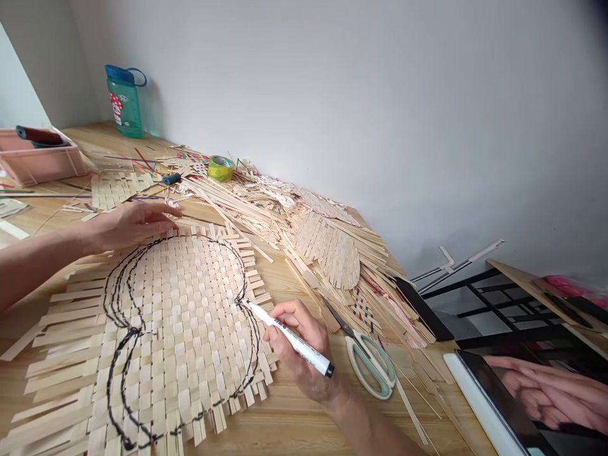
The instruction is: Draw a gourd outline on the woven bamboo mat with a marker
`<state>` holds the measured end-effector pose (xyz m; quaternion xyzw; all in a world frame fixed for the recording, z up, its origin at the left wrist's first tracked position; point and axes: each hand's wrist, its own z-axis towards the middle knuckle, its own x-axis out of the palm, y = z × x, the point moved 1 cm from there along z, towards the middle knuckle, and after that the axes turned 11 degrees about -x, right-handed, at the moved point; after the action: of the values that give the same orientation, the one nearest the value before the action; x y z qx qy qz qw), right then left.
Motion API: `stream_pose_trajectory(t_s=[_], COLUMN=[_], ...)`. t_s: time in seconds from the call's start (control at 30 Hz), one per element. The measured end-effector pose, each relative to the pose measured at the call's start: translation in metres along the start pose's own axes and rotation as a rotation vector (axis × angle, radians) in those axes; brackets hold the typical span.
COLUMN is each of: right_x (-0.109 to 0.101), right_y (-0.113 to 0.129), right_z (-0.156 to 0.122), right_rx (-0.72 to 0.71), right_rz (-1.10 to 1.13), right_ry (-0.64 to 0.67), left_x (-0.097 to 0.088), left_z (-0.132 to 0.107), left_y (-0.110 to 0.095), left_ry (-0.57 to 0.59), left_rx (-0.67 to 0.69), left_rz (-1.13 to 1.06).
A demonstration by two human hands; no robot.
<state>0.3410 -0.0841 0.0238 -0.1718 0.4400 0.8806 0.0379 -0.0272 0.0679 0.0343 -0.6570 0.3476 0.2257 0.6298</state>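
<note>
A flat mat woven from pale strips (180,316) lies on the wooden table in front of me, with a looping black outline drawn on it. My right hand (304,348) grips a white marker (289,339) whose tip touches the black line at the mat's right edge. My left hand (130,223) rests at the mat's far left edge with fingers stretched out flat, holding nothing.
Scissors with pale green handles (368,358) lie just right of my right hand. A heap of loose strips and smaller woven pieces (327,247) runs along the wall. A green tape roll (221,168), teal bottle (126,101), pink tray (38,158) and tablet (522,392) surround it.
</note>
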Motion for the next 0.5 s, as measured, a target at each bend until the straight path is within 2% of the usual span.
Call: stream_pose_trajectory(t_s=[0.1,0.5], right_x=[-0.0001,-0.0014], right_y=[-0.0015,-0.0018], right_z=[-0.0012,-0.0014], right_rx=[0.03,0.078], right_rz=[0.021,0.065], right_ry=[0.156,0.133], left_x=[0.0013,0.0027], left_z=[0.0,0.0014], left_y=[0.0009,0.0017], left_ry=[-0.001,-0.006], left_rx=[0.007,0.017], left_rz=[-0.012,-0.038])
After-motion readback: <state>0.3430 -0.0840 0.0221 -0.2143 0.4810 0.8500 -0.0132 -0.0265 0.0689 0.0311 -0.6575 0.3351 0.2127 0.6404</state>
